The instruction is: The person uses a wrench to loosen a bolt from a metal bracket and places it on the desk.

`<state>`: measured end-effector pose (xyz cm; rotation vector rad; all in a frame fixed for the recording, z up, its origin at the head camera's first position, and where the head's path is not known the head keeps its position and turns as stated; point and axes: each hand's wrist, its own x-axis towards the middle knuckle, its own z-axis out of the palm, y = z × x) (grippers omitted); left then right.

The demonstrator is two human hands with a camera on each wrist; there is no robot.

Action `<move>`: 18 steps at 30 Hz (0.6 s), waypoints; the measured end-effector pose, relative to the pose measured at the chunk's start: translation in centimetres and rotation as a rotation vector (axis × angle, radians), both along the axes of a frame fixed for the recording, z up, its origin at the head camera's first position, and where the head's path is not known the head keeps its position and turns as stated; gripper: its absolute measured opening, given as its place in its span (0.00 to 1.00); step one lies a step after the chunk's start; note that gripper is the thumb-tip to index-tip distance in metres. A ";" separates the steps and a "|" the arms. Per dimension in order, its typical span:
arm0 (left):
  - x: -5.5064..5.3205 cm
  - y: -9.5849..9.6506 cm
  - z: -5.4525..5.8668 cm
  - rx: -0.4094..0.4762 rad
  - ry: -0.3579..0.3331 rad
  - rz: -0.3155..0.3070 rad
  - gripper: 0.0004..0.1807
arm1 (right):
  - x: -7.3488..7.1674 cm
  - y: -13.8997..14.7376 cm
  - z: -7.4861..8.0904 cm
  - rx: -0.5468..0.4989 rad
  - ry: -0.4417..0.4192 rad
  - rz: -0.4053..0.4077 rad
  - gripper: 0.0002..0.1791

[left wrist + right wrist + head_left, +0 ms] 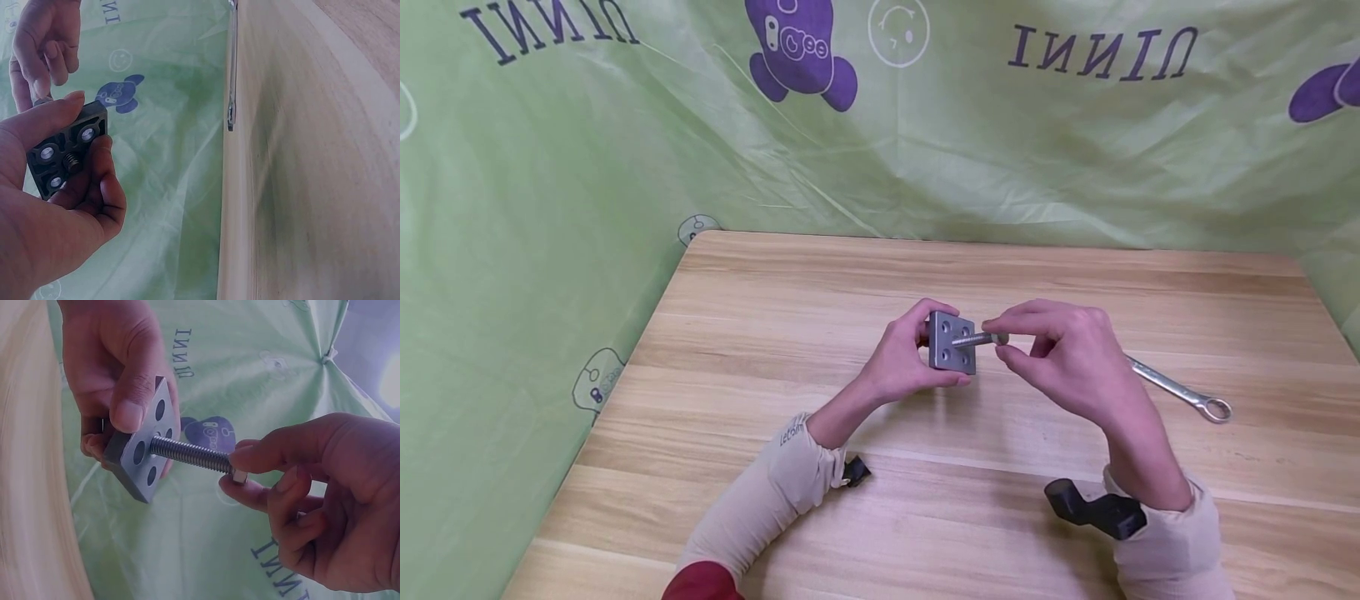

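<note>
My left hand [901, 357] grips a grey square plate [952, 357] by its edges, above the wooden table. Four holes lie near the plate's corners, and a threaded bolt [190, 454] runs into its centre. With thumb and fingertips, my right hand [1067, 354] pinches the bolt's hex head [239, 475]. Most of the thread stands out on the head's side. On the plate's dark, ribbed back, in the left wrist view, the bolt's end [72, 163] shows in the middle hole.
A combination wrench [1180, 387] lies on the wooden table [760, 333], right of and partly behind my right hand. Green printed cloth [962, 158] hangs along the table's back and left sides. Black wrist mounts [1097, 510] stick out from both sleeves.
</note>
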<state>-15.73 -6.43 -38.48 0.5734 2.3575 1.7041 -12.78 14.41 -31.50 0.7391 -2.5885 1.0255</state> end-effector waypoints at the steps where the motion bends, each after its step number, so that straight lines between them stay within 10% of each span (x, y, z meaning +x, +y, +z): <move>1: 0.0 0.0 0.0 0.003 0.001 -0.001 0.40 | 0.0 0.0 0.0 -0.004 0.010 0.004 0.15; 11: 0.1 -0.1 0.1 0.026 0.004 -0.010 0.40 | -0.1 0.0 -0.1 -0.002 0.065 0.054 0.18; 18: 0.0 -0.2 0.1 0.023 0.002 -0.002 0.39 | 0.0 0.1 0.2 0.019 -0.067 -0.052 0.18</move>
